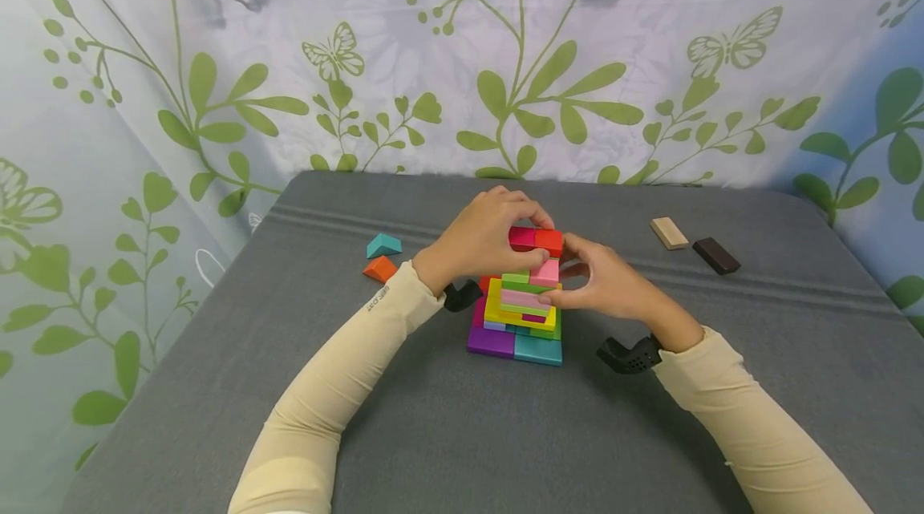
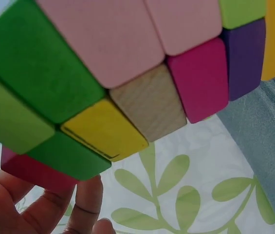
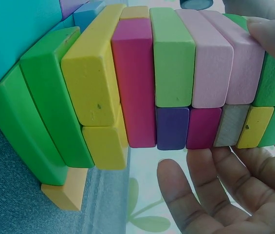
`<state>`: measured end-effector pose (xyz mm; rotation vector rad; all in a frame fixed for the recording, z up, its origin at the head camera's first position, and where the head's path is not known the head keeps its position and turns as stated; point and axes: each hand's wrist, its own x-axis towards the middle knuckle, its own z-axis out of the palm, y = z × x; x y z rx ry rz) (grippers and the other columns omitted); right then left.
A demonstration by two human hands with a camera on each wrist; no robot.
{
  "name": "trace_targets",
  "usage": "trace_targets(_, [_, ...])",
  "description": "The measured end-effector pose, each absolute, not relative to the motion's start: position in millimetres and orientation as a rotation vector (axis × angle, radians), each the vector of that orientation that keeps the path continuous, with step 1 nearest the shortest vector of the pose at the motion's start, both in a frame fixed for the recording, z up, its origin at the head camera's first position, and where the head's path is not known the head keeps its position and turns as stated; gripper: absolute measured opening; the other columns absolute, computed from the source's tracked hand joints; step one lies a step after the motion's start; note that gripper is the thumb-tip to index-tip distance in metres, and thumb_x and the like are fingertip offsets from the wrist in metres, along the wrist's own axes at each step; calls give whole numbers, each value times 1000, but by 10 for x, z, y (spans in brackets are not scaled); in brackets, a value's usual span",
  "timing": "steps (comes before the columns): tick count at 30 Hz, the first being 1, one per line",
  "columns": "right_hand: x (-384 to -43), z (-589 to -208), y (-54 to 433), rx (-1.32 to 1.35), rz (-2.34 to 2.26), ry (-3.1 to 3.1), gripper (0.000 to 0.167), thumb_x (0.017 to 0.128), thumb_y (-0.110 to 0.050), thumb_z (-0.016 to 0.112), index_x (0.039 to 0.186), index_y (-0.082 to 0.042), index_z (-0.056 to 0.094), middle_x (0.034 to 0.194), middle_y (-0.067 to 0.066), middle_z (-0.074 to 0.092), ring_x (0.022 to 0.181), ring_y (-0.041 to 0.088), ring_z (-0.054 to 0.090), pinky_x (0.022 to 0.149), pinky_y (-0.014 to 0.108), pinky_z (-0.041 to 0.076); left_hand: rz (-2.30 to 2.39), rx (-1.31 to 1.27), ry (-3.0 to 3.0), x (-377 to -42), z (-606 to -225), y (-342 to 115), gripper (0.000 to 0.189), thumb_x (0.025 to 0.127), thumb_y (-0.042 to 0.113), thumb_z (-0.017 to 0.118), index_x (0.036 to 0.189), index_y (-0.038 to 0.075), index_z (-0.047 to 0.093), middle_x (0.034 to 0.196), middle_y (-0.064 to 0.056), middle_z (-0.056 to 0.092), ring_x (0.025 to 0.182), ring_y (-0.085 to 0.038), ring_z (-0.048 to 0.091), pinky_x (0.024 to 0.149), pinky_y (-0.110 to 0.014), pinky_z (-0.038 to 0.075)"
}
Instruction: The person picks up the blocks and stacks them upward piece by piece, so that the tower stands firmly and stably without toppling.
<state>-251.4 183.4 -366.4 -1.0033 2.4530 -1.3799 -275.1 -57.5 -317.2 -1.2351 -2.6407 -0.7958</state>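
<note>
A tall tower of coloured wooden blocks (image 1: 529, 300) stands on the table on a wide base, with a purple block (image 1: 492, 341) and a teal block (image 1: 537, 350) at its front. On top lie a crimson block (image 1: 521, 239) and an orange-red block (image 1: 549, 242) side by side. My left hand (image 1: 487, 237) grips the crimson block, thumb in front and fingers behind. From the other side, my right hand (image 1: 606, 281) holds the tower's upper part, thumb in front. In the right wrist view its fingers (image 3: 210, 180) curl along the back blocks.
Left of the tower lie a teal triangular block (image 1: 384, 245) and an orange one (image 1: 379, 269). A natural wood block (image 1: 669, 233) and a dark brown block (image 1: 716, 256) lie at the right. Behind the grey table (image 1: 404, 434) hangs a leaf-patterned curtain (image 1: 447, 57).
</note>
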Motion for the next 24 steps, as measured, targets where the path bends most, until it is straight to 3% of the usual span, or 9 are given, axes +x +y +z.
trace_targets(7, [-2513,-3664,1830,-992,-1389,2447,58,91,-12,82,139,7,56,131,16,66,116,31,65,102,57,57,-861,-1238,-2614,-2724,-3155,-706,47,95,32,78,137,11,72,127,-2,73,117,-21,59,105,-43,45])
trace_targets(10, [-2510,-3657,1822,-985,-1396,2448,57,91,-11,83,138,7,56,130,15,66,115,32,66,102,56,57,-959,-1223,-2568,-2712,-3150,-846,46,99,31,76,139,10,71,128,-2,72,117,-19,59,107,-44,44])
trace_targets(17, [-2498,-3635,1811,-951,-1398,2454,61,90,-10,84,140,7,55,129,16,66,116,34,67,102,58,57,-1123,-1177,-2581,-2739,-3247,-1276,32,108,18,67,135,3,71,128,-8,73,114,-26,62,105,-43,48])
trace_targets(24, [-2492,-3656,1822,-956,-1394,2452,63,90,-9,85,142,7,55,130,17,65,115,32,67,101,59,57,-1048,-1072,-2899,-2766,-3537,-1661,32,106,15,70,135,0,71,132,-13,73,121,-35,62,107,-56,50])
